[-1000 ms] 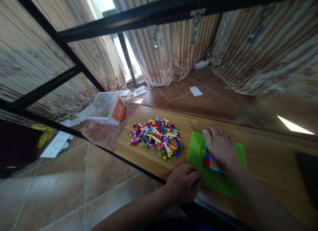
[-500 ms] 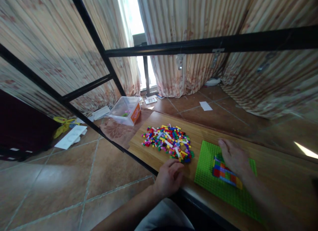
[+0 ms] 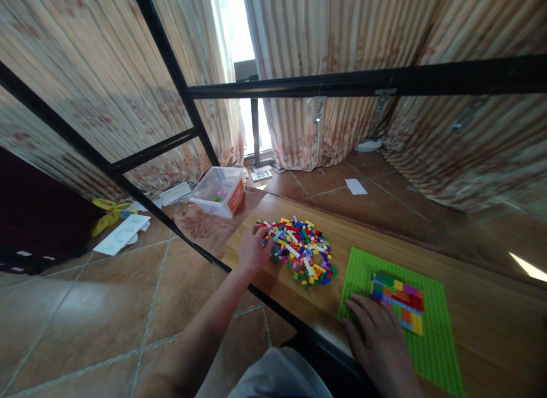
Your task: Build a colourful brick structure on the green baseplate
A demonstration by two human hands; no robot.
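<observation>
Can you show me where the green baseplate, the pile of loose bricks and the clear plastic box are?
green baseplate (image 3: 436, 341): head view, bare studded area near its right edge.
pile of loose bricks (image 3: 301, 250): head view, middle of the heap.
clear plastic box (image 3: 216, 187): head view, its see-through side wall.

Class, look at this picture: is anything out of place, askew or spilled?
Yes. A clear plastic box lies tipped on the floor beside scattered papers. On the wooden table, the left hand touches a loose brick pile; the right hand rests on the green baseplate.
</observation>
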